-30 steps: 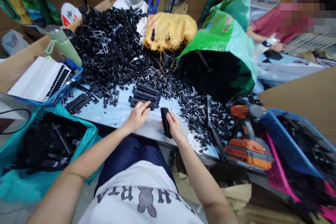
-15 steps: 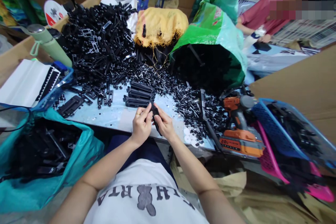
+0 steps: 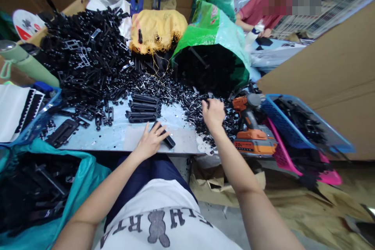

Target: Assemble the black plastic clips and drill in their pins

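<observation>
My left hand (image 3: 150,140) rests at the table's front edge, fingers spread over a narrow black plastic part (image 3: 168,140). The part lies slantwise on a pale patch of the tabletop. Just beyond it, several similar long black parts (image 3: 143,109) are stacked in a row. Farther right, my right hand (image 3: 213,114) is over the loose screws (image 3: 190,113), its fingers curled. A grey end of a long tool-like piece (image 3: 210,95) shows just past the fingers; the rest is hidden under the hand and forearm.
A heap of black parts (image 3: 88,50) covers the back left. A green sack (image 3: 222,23) lies open behind my right hand. An orange drill (image 3: 254,140) and a blue basket (image 3: 310,129) stand to the right. A teal bag (image 3: 93,168) hangs front left. A person in red (image 3: 253,4) sits beyond.
Both hands were together on the black part in front of me. Now the part lies on the table under my left hand, and my right hand has moved away to the right.
</observation>
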Demonstrator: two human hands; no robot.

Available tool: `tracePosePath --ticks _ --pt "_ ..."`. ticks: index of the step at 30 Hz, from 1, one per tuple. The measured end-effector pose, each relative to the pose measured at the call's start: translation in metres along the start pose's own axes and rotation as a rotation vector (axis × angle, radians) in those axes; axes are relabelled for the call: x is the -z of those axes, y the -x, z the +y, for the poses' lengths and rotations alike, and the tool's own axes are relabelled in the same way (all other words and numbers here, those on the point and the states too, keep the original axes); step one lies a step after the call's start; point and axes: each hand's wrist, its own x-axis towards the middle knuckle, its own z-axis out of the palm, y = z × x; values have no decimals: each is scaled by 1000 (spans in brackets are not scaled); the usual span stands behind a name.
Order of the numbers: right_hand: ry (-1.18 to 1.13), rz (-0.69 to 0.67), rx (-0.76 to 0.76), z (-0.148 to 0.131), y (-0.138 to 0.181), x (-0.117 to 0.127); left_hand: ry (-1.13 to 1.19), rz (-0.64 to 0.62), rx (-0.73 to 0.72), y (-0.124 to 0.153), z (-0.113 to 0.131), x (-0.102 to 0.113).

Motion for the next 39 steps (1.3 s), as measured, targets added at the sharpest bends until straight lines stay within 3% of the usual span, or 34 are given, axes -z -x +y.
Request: tracePosePath --ticks 2,5,7,9,11,13,18,24,29,32,36,39 --pt "164 -70 -137 29 -24 3 -72 -102 -153 -10 -5 2" --pt "178 -172 -46 43 -29 11 -183 -117 -85 -15 -8 8" --pt "82 -225 143 34 -10 17 -220 -129 29 -11 -8 12" --pt "-26 -407 437 16 20 23 -184 -164 100 -7 -7 15" --pt "-58 -597 751 -3 49 24 -89 -196 105 -6 -6 15" --pt "4 -667 925 -18 73 20 1 -214 90 -10 -5 12" --pt "143 -614 876 -29 95 8 74 -220 93 -21 0 2" --pt "153 -533 822 -38 98 28 86 -132 53 -14 -2 -6" --pt "176 -506 872 -48 93 41 114 -27 41 -4 -6 -11" --pt "156 -502 906 -44 85 37 119 -48 39 -4 -5 -8" --pt "131 -511 888 -26 82 21 71 -96 -25 -41 -6 -2" --pt "99 -504 874 -10 88 14 -76 -61 124 -101 -13 -5"
